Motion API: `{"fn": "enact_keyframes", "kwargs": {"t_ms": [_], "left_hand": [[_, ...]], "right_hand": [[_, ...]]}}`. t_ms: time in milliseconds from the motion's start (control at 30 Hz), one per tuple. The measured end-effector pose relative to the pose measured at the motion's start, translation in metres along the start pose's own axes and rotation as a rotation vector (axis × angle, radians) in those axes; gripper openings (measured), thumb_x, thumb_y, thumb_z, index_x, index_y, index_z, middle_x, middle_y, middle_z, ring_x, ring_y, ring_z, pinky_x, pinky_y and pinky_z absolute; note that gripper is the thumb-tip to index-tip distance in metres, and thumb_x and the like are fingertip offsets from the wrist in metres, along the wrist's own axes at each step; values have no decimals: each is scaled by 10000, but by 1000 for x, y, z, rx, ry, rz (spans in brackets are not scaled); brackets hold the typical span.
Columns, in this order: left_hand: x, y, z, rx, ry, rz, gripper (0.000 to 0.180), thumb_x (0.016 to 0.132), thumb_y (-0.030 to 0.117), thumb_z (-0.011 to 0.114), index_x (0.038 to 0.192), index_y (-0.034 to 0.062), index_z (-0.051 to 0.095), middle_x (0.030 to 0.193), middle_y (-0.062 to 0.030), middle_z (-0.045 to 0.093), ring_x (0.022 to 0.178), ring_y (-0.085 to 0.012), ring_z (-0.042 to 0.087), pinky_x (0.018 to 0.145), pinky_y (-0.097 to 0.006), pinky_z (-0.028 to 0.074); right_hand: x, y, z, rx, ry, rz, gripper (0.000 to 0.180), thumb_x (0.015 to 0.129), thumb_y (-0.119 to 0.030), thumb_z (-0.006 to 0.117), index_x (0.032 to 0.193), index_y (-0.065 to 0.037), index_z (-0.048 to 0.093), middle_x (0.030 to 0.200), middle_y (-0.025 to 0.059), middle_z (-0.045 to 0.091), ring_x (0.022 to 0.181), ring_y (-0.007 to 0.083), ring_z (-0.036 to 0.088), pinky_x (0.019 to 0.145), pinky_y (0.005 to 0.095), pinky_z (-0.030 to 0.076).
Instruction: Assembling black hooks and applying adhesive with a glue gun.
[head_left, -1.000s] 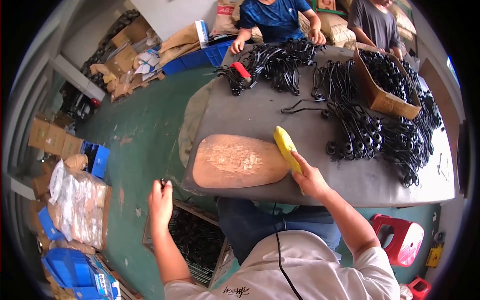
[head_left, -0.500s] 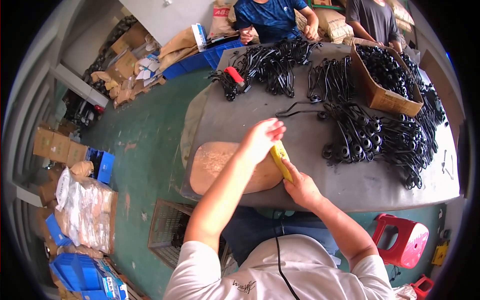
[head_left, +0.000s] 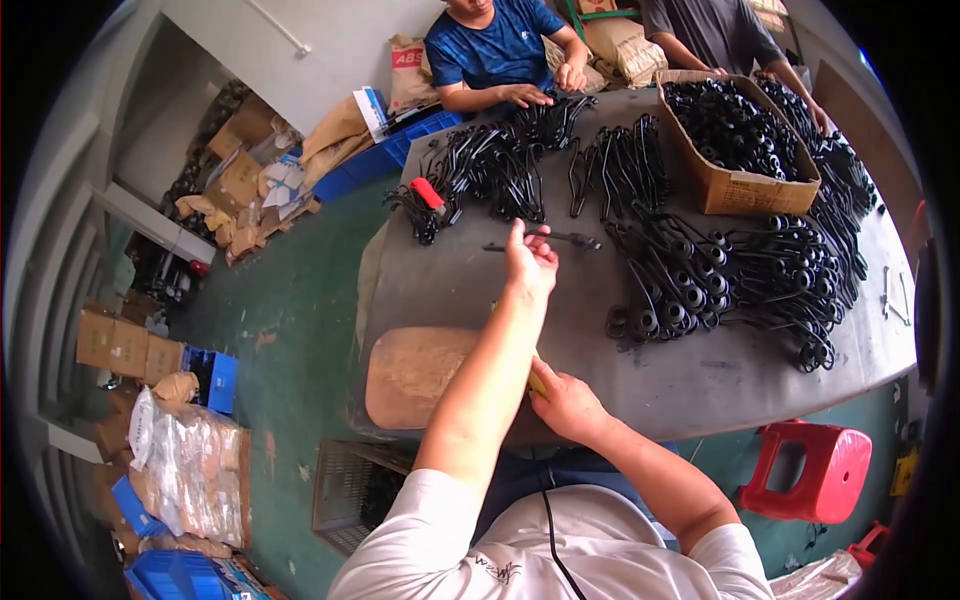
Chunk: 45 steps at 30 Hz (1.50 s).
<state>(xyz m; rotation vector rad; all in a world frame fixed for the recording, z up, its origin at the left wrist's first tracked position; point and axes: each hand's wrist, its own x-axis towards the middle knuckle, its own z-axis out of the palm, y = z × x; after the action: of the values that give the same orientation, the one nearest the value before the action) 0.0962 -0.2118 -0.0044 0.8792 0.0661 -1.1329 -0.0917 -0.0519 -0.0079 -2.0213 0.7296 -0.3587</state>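
We log the step in hand, by our reading, as the handling of one black rod: it sits at the fingers of the left hand, over the middle of the grey table, with the loose black rods just to its right. Any move with it would, we judge, call for keeping its knobbed end clear of that heap. Left grip: fingers curled in on the rod, little gap; exact contact too small for us to make out. Right hand: closed on a long yellow piece near the table's front edge, much of it hidden behind the left forearm. We note the rounded tan board lying left of both, partly covered by that forearm.
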Motion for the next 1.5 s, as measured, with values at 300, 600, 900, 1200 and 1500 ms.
{"fn": "enact_keyframes", "kwargs": {"t_ms": [300, 600, 900, 1200, 1500], "left_hand": [[-152, 147, -30, 644, -394, 321, 434, 1030, 429, 504, 1154, 36, 640, 625, 24, 563, 491, -36, 401, 480, -176, 304], [-188, 122, -112, 967, -363, 161, 381, 1028, 409, 523, 1095, 56, 651, 703, 40, 524, 605, -26, 429, 545, -188, 335], [-182, 117, -111, 1267, -196, 663, 321, 999, 344, 590, 983, 24, 587, 739, -94, 619, 695, -182, 616, 661, -338, 487], [-177, 126, -113, 1425, -189, 721, 350, 992, 351, 590, 937, 7, 555, 824, -177, 658, 781, -355, 654, 707, -424, 494], [-182, 130, -108, 1640, -84, 814, 359, 1025, 392, 486, 994, 36, 519, 900, -202, 666, 855, -418, 647, 742, -489, 504]], "right_hand": [[-13, -20, -35, 284, -113, 266, 693, 919, -195, 592, 1544, -242, 295, 1035, 294, 664, 975, 419, 675, 869, 466, 525], [-24, -78, -57, 395, 271, -42, 682, 936, -10, 530, 1559, -130, 279, 1330, 140, 563, 1056, 138, 569, 910, 277, 470], [26, -58, -5, 46, -23, 262, 700, 935, -98, 575, 1549, -283, 291, 1136, 275, 657, 1042, 382, 669, 871, 395, 517], [4, -44, -29, 104, 102, 120, 681, 944, -92, 558, 1559, -225, 297, 1151, 220, 667, 1002, 265, 671, 864, 360, 520], [23, -91, -31, -119, 538, -465, 750, 904, 23, 561, 1560, -203, 276, 1040, 232, 653, 902, 355, 679, 784, 402, 541]]}}
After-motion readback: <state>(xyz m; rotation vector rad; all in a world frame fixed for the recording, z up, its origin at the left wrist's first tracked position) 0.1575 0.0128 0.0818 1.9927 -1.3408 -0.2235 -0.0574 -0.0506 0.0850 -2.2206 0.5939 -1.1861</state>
